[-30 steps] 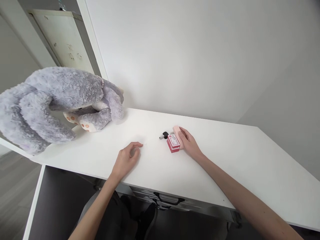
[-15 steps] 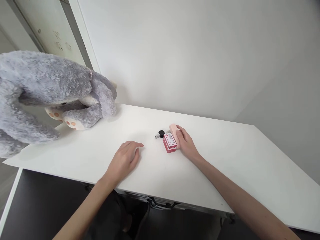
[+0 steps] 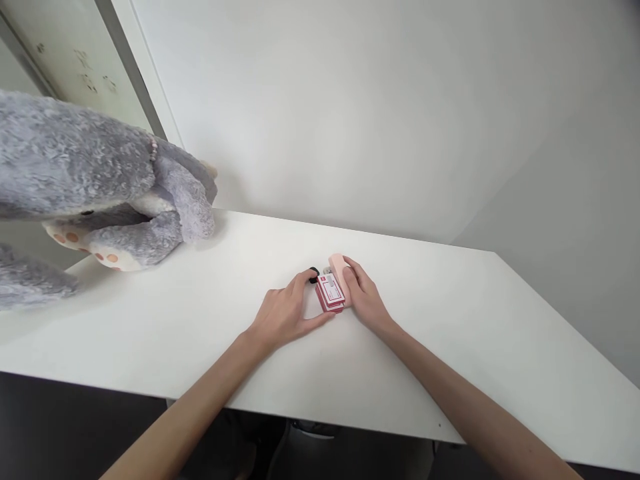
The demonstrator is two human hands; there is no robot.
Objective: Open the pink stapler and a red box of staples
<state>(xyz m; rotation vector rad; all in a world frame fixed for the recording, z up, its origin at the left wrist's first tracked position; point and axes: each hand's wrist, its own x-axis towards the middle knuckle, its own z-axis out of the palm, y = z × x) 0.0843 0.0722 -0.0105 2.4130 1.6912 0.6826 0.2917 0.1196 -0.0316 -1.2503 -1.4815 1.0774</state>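
A small red and white box (image 3: 331,292) lies on the white table (image 3: 210,313), with a pale pink stapler-like object (image 3: 341,273) right beside it. My right hand (image 3: 364,295) rests on the pink object, fingers curled over it. My left hand (image 3: 285,312) lies just left of the red box, thumb touching its near corner and fingers reaching over a small black key (image 3: 314,273). Whether the left fingers grip the key is hidden.
A large grey plush toy (image 3: 95,193) lies on the table's far left corner. White walls close the back and right sides. The table's front edge runs below my forearms, with dark floor beneath.
My left hand has slid right across the table from open space to the red box and key. The right hand stays on the pink object. The view has shifted right.
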